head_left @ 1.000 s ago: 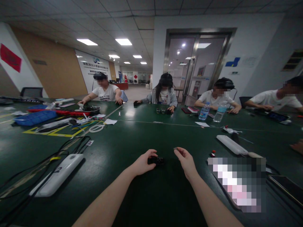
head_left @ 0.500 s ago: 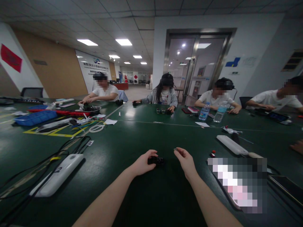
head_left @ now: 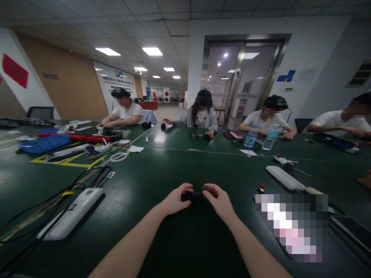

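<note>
Fingers of your left hand (head_left: 176, 199) grip a small, black, blocky, plastic-looking object (head_left: 196, 197) at its nine o'clock end, probably to steady it and leave three o'clock free. There, your right hand (head_left: 219, 200) pinches a tiny dark piece (head_left: 204, 188); contact can't be told. At your twelve o'clock, over the smooth green desk (head_left: 174, 164), the object looks faintly glossy.

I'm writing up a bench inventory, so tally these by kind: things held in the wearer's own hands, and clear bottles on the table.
Black object in the left hand: 1
Small dark piece in the right hand: 1
Clear bottles on the table: 2
Total: 4
</note>
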`<state>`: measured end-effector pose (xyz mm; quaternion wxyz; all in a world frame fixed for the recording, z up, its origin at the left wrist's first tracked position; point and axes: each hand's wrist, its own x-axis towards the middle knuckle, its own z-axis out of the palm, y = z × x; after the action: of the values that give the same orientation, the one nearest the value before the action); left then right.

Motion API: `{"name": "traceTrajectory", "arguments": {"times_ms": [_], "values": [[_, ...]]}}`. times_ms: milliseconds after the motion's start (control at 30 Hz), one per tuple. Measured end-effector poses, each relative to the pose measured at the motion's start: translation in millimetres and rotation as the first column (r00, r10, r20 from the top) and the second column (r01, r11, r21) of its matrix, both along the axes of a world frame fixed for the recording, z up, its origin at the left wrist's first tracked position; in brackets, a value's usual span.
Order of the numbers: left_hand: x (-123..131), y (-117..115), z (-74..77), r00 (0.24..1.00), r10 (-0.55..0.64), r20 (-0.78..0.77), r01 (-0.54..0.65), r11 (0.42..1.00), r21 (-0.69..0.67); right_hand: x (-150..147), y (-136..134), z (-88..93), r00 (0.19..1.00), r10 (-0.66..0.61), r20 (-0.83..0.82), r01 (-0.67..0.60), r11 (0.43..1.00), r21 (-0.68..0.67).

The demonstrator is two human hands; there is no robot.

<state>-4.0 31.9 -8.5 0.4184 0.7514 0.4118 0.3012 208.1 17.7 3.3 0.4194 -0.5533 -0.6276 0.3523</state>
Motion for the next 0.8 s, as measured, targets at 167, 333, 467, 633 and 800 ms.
{"name": "traceTrajectory", "arguments": {"times_ms": [167, 333, 467, 633, 800], "values": [[-1.1, 1.1, -2.7, 0.999, -0.01, 0.036, 0.01, 1.0, 0.013, -12.3, -7.9, 2.5, 0.98, 0.129, 0.154, -0.131, 0.991, 0.003], [-1.3, 0.0, -2.0, 1.0, -0.014, 0.022, 0.013, 1.0, 0.018, -16.4, -11.8, 3.9, 0.957, 0.178, 0.228, -0.182, 0.983, -0.005], [-1.6, -0.1, -1.4, 1.0, -0.014, 0.013, 0.014, 1.0, 0.015, -17.1, -13.3, 6.8, 0.953, 0.196, 0.231, -0.198, 0.98, -0.015], [-1.2, -0.2, -1.0, 1.0, -0.011, 0.014, 0.011, 1.0, 0.0, -17.8, -13.7, 10.0, 0.948, 0.201, 0.246, -0.199, 0.979, -0.03], [-0.3, -1.0, 0.9, 0.999, -0.019, 0.028, 0.018, 1.0, 0.021, -18.1, -14.0, 12.3, 0.931, 0.208, 0.3, -0.217, 0.976, -0.002]]}}
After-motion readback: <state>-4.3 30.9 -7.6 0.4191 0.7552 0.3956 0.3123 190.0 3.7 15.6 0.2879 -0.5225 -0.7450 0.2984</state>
